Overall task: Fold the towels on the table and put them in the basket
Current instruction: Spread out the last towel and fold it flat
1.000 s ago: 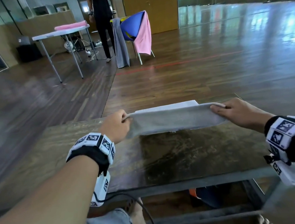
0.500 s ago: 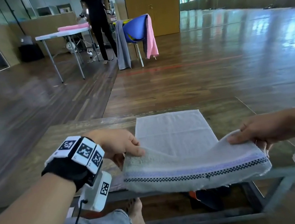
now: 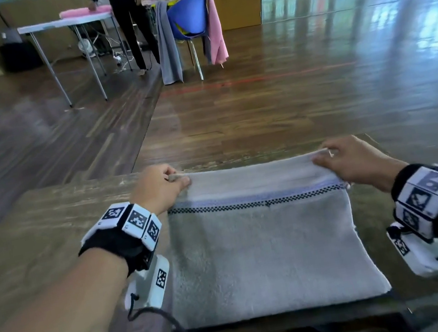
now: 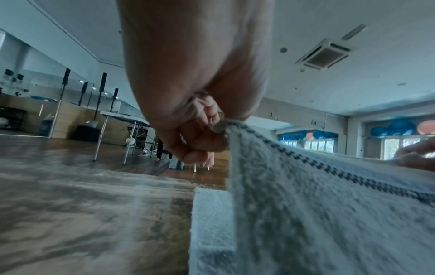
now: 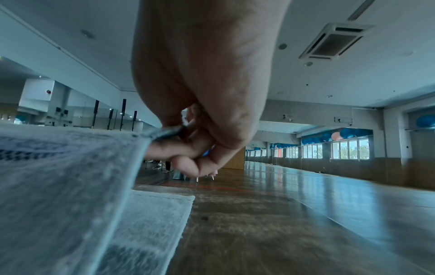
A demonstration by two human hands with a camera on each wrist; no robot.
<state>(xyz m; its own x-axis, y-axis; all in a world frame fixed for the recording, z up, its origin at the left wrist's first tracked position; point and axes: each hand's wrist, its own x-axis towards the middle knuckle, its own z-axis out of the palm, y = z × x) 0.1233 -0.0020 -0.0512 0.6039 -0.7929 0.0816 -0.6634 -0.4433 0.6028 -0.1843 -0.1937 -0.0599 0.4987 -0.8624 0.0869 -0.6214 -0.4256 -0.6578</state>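
Note:
A pale grey towel (image 3: 268,251) with a checked and lilac border lies doubled on the wooden table (image 3: 49,239). My left hand (image 3: 157,188) pinches the top layer's far left corner, and my right hand (image 3: 354,159) pinches its far right corner. In the left wrist view the left hand (image 4: 200,141) holds the towel's corner (image 4: 317,214) a little above the lower layer (image 4: 212,214). The right wrist view shows the right hand (image 5: 188,145) pinching the towel edge (image 5: 58,176) over the lower layer (image 5: 150,214). No basket is in view.
Beyond the table is open wooden floor. Far back stands a white folding table (image 3: 63,22) with a pink towel (image 3: 85,11), a person (image 3: 133,20) beside it, and a blue chair (image 3: 191,15) draped with grey and pink towels.
Both hands drew the towel's bordered end back to the near edge, then carried it forward over the spread towel to the far end, folding it in half.

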